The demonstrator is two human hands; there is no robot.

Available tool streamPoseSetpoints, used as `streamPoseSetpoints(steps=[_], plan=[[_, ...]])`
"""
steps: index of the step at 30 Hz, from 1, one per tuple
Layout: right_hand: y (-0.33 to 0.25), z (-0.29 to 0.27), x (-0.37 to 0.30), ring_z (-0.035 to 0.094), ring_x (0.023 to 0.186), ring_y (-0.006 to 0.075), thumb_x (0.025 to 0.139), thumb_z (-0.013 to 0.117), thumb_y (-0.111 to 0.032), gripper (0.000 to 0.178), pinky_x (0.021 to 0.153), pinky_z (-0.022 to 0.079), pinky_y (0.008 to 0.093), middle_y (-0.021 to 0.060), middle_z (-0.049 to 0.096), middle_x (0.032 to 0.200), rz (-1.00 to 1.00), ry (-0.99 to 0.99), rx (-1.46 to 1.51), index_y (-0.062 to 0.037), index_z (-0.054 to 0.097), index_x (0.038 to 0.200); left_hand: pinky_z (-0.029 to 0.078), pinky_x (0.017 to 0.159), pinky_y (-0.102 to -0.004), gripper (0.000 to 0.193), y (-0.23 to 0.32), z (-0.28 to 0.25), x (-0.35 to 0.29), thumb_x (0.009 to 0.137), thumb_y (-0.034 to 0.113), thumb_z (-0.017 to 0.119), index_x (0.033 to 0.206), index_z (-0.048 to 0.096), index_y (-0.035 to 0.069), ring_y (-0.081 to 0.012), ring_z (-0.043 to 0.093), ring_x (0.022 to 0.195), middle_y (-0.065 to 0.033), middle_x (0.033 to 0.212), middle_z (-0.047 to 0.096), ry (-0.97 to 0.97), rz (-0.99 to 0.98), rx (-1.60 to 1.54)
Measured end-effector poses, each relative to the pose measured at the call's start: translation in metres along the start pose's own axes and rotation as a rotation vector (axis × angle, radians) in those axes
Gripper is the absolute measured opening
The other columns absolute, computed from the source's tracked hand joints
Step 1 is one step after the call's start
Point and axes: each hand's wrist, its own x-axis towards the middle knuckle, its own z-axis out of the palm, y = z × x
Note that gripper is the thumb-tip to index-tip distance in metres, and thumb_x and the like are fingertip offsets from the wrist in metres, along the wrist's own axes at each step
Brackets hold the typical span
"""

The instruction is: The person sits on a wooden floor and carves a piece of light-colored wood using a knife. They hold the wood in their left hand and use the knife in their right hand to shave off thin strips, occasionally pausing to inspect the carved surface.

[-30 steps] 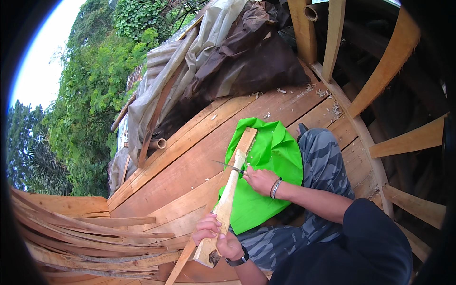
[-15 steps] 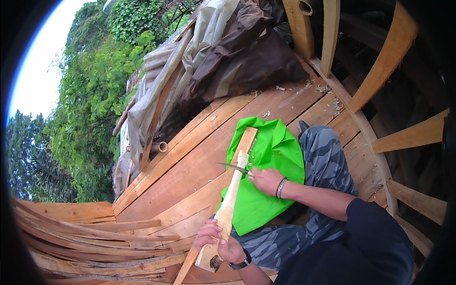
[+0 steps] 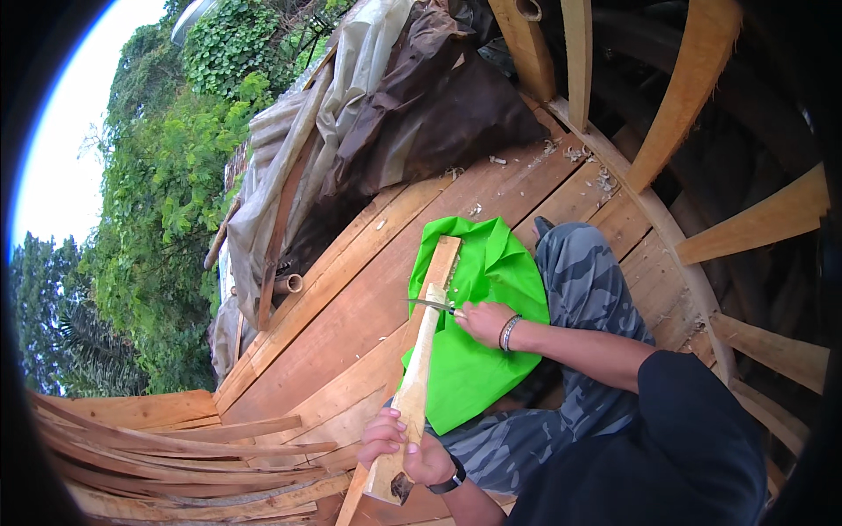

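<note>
Planks [image 3: 342, 302] run beneath us, with greenery [image 3: 158, 219] well beyond the cloth on the left. Our green cloth [image 3: 517, 294] lies spread by our camouflage trousers [image 3: 583, 263]. Along the cloth's left part we have a board [image 3: 446, 252], and the pale wood [image 3: 416, 377] slants over it, its narrow end above the cloth and its wide end just off the cloth's near corner. There our left hand [image 3: 430, 461] has its fingers curled round the wide end, thumb opposite. Over the cloth, our right hand [image 3: 488, 323] has its fingers closed round the handle of the knife [image 3: 441, 307], mostly hiding it; the blade crosses the wood's narrow part. We see a tarp [image 3: 430, 114] and shavings [image 3: 576, 154] beyond the cloth, curved ribs [image 3: 680, 96] to its right, and strips [image 3: 175, 451] to its lower left.
</note>
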Motion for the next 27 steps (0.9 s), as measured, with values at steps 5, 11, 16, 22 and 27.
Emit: streamPoseSetpoints(steps=[5, 11, 16, 22, 27], plan=[[-0.043, -0.034, -0.005, 0.064, 0.07, 0.04, 0.098, 0.038, -0.04, 0.039, 0.065, 0.051, 0.0508, 0.0216, 0.064, 0.076, 0.041, -0.071, 0.144, -0.0027, 0.051, 0.101, 0.035, 0.067, -0.0351, 0.025, -0.005, -0.005, 0.011, 0.06, 0.011, 0.046, 0.079, 0.03, 0.009, -0.0179, 0.031, 0.065, -0.0057, 0.069, 0.03, -0.034, 0.023, -0.005], [-0.056, -0.041, -0.009, 0.065, 0.072, 0.0378, 0.099, 0.038, -0.037, 0.037, 0.064, 0.052, 0.0498, 0.0188, 0.066, 0.08, -0.053, -0.105, 0.109, -0.0029, 0.053, 0.102, 0.034, 0.068, -0.0346, 0.025, -0.009, -0.016, 0.018, 0.061, 0.012, 0.048, 0.078, 0.03, 0.009, -0.0183, 0.033, 0.067, -0.0051, 0.068, 0.031, -0.062, -0.03, -0.06], [0.013, 0.019, 0.008, 0.063, 0.067, 0.0382, 0.098, 0.041, -0.037, 0.033, 0.061, 0.051, 0.0503, 0.0175, 0.063, 0.075, 0.001, 0.08, 0.001, -0.0056, 0.05, 0.098, 0.032, 0.06, -0.0326, 0.024, -0.007, 0.007, 0.025, 0.056, 0.011, 0.044, 0.074, 0.029, 0.008, -0.0176, 0.03, 0.06, -0.0055, 0.063, 0.028, -0.07, -0.032, -0.101], [-0.01, 0.015, 0.007, 0.064, 0.065, 0.0389, 0.098, 0.041, -0.037, 0.034, 0.06, 0.052, 0.0492, 0.0168, 0.064, 0.071, 0.081, -0.011, 0.106, -0.0043, 0.049, 0.1, 0.032, 0.061, -0.0338, 0.023, -0.014, -0.018, 0.028, 0.059, 0.013, 0.046, 0.075, 0.03, 0.009, -0.0172, 0.031, 0.06, -0.0047, 0.063, 0.029, -0.083, -0.024, -0.131], [-0.069, -0.018, -0.005, 0.066, 0.065, 0.0347, 0.097, 0.043, -0.039, 0.036, 0.06, 0.054, 0.0472, 0.014, 0.065, 0.072, -0.12, -0.055, 0.091, -0.0049, 0.054, 0.099, 0.032, 0.06, -0.0333, 0.024, -0.019, -0.042, 0.029, 0.058, 0.014, 0.047, 0.075, 0.031, 0.008, -0.0165, 0.031, 0.059, -0.0041, 0.062, 0.03, -0.063, -0.017, -0.138]])
